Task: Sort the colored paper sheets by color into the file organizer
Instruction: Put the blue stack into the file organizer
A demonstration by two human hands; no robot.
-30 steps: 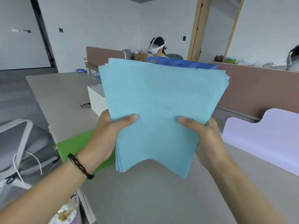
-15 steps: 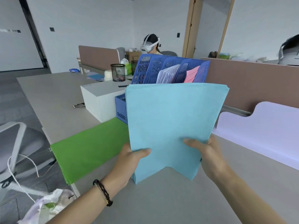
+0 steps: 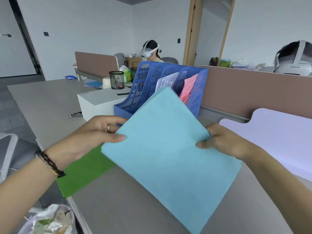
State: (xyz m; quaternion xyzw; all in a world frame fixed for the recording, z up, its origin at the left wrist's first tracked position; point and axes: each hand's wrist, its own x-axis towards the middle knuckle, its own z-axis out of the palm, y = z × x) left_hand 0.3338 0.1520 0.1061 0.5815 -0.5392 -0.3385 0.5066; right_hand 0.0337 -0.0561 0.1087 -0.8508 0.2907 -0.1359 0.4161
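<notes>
I hold a stack of light blue paper sheets (image 3: 168, 157) over the desk, turned so one corner points at the blue file organizer (image 3: 145, 88). My left hand (image 3: 94, 135) pinches its left corner, thumb on top. My right hand (image 3: 219, 141) grips the right corner. The organizer stands behind the stack, with white sheets (image 3: 166, 82) in one slot and pink sheets (image 3: 188, 88) in the rightmost slot. Green sheets (image 3: 84, 173) lie flat on the desk under my left hand.
A lilac sheet (image 3: 273, 137) lies on the desk at right, against the brown partition (image 3: 253, 92). A white box (image 3: 101, 102) stands left of the organizer, with a black mesh pen cup (image 3: 116, 80) behind. A bin with rubbish (image 3: 50, 220) sits below the desk edge.
The blue stack has swung from upright to tilted, its corner now toward the organizer. My left hand has shifted from the bottom edge up to the left corner.
</notes>
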